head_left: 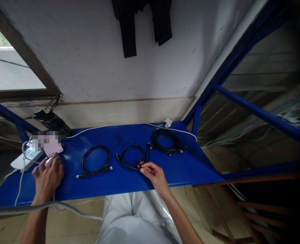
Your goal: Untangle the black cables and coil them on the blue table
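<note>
R hand (154,173) is pinching mid blk cable (130,168), lying coiled btwn left coil (108,158) & right coil (162,148) on blue tabletop (185,173). L hand (48,177) is covering wht obj (48,162) at left; can't tell if fingers're gripping.

The cable (134,169) is thin, black and slightly glossy, wound into a loose, roughly round coil that lies flat on the blue table (170,174). Its turns do not quite overlap, so separate strands show around an open middle. One dark plug (118,157) juts out at the coil's left side; the other plug (148,145) sits at the upper right, its lead running down beside the loops. The right hand (153,172) pinches the coil at its near right edge. The white thing (48,162), smooth and rounded, lies at the table's left part, largely hidden beneath the left hand's (48,176) fingers; its full shape cannot be told.
</note>
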Available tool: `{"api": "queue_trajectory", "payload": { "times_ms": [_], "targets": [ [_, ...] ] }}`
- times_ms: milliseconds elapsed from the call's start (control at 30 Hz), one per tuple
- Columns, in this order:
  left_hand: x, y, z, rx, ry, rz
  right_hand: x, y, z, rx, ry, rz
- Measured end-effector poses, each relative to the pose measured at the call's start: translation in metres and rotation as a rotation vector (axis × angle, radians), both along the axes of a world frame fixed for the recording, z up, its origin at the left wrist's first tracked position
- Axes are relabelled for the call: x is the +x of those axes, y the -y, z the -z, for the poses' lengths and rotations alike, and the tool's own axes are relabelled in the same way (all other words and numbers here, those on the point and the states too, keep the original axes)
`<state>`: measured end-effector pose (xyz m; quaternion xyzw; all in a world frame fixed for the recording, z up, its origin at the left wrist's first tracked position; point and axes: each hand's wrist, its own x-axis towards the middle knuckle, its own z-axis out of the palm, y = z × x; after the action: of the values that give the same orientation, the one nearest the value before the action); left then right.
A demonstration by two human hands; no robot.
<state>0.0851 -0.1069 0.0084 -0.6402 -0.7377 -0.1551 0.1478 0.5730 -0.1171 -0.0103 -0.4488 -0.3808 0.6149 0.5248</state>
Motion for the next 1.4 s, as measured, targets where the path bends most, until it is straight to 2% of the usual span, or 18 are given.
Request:
{"api": "queue_trajectory", "payload": {
  "times_ms": [633,967,1100,1300,1400],
  "targets": [
    [0.0,-0.002,0.001,0.035,0.03,0.035,0.0,0.0,0.002,-0.01,-0.024,0.006],
    [-0.003,-0.008,0.007,0.008,0.021,0.027,0.0,0.002,-0.005,0.0,0.017,-0.004],
    [0.0,-0.009,0.006,0.018,0.019,0.026,-0.003,0.003,-0.008,0.0,0.021,0.018],
    [0.005,-0.011,0.005,0.007,-0.013,-0.007,-0.016,0.004,-0.009,-0.03,-0.137,0.121],
    [0.008,-0.012,0.006,0.012,-0.031,-0.029,-0.021,0.005,-0.011,-0.014,-0.125,0.154]
  ]
}}
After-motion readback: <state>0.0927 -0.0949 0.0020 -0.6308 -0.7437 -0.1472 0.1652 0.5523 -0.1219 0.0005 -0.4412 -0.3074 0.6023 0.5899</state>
